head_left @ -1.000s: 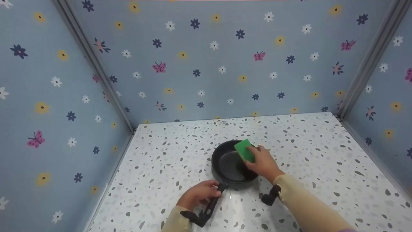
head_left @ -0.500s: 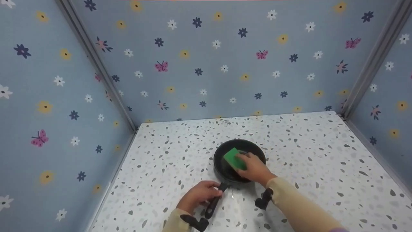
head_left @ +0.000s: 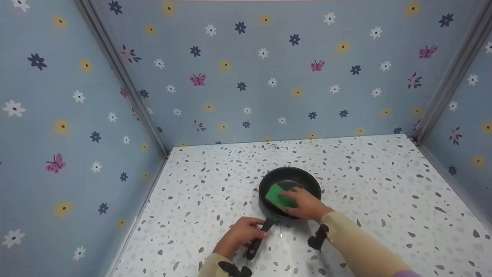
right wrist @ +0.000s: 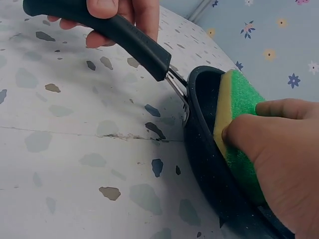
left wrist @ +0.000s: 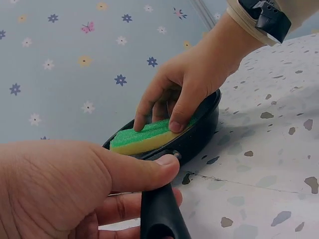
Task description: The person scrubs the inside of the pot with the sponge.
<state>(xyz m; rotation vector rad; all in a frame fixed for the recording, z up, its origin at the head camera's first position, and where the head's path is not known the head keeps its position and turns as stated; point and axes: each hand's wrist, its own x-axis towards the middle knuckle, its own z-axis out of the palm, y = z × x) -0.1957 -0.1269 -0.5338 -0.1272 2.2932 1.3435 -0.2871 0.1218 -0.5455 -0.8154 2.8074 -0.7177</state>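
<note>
A black frying pan (head_left: 290,175) rests on the speckled tabletop, its handle (head_left: 253,248) pointing toward the near left. My left hand (head_left: 243,234) grips that handle close to the pan, thumb along the top in the left wrist view. Inside the pan, my right hand (head_left: 307,204) holds a green and yellow sponge (head_left: 276,194) by its edges. The sponge's green side (left wrist: 144,132) faces up and its yellow side (right wrist: 224,109) faces the pan. In the right wrist view the sponge lies against the near inner wall beside the handle joint. Its underside is hidden.
The white speckled table (head_left: 207,184) is bounded by blue flower-patterned panels (head_left: 269,77) at the back and both sides. Grey metal posts (head_left: 127,84) stand at the corners. Each wrist wears a black strap with a small mount (head_left: 318,237).
The sponge in my right hand has moved from the pan's right side across to its lower left. My left hand keeps its hold on the handle. The head view has shifted slightly.
</note>
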